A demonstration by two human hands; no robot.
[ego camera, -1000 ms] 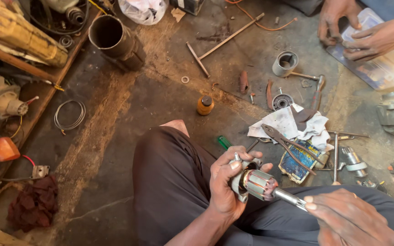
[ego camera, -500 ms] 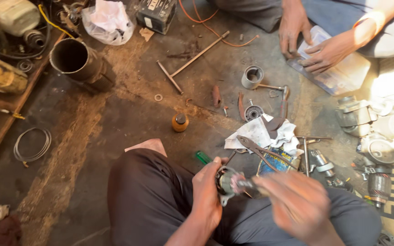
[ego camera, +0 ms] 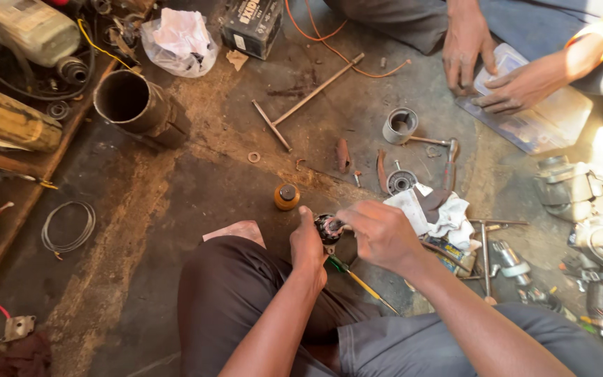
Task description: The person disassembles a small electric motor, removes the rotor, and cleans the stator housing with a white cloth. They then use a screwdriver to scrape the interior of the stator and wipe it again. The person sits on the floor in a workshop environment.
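A small dark motor part [ego camera: 327, 227], round and ribbed like a little armature, sits above the person's lap over the stained concrete floor [ego camera: 176, 209], pinched between both hands. The left hand [ego camera: 307, 248] has its grip clamped on the part from the near side, thumb up along its edge; the right hand [ego camera: 380, 234] closes its fingertips on the part's top from the other side. Just below the motor part a green-handled screwdriver [ego camera: 357, 278] lies slanting across the person's dark trouser leg [ego camera: 232, 300]. Just beyond the motor part, away from the person, stands a small orange bottle [ego camera: 287, 197] with a dark cap. To the right of the motor part a crumpled white rag [ego camera: 430, 209] lies on the floor, and just beyond that a round bearing-like disc [ego camera: 402, 181] and a short metal cylinder [ego camera: 400, 126]. Farther off, beyond the bottle, a T-handled metal rod [ego camera: 308, 98] lies slanted, and to the far left of the motor part a rusty open pipe [ego camera: 130, 105] lies on its side, with a coil of wire [ego camera: 68, 227] nearer the person. At the top right, well apart from the motor part, another person's hands [ego camera: 497, 70] rest on a clear plastic packet [ego camera: 532, 112].
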